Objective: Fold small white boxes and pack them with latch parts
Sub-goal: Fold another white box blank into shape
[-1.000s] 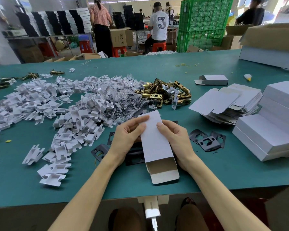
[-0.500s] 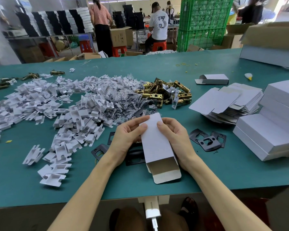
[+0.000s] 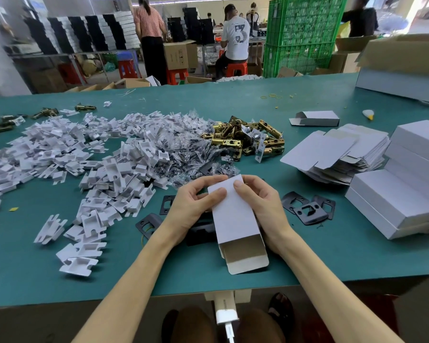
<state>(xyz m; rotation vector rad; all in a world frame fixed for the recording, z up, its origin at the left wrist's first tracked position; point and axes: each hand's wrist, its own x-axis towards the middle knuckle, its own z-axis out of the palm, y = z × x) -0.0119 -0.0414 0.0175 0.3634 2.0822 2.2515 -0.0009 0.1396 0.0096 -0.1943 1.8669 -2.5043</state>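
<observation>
A small white box [image 3: 235,219] lies lengthwise in front of me on the green table [image 3: 332,256], its near end open with the flap sticking out toward me. My left hand [image 3: 193,206] grips its far left side, thumb on top. My right hand [image 3: 260,201] grips the far right side, fingers curled over the far end. Brass latch parts [image 3: 248,139] are heaped beyond my hands. Black metal plates [image 3: 307,209] lie to the right, and others [image 3: 149,225] lie partly under my left wrist.
White plastic inserts [image 3: 89,169] and clear bagged parts [image 3: 183,144] spread over the left half. Flat box blanks [image 3: 332,152] are stacked at right beside folded white boxes [image 3: 406,189]. One folded box [image 3: 316,118] lies farther back. People work beyond the table.
The box has shortened at its far end as my fingers pressed it down there; its open near end has shifted slightly right. Both hands stay on it.
</observation>
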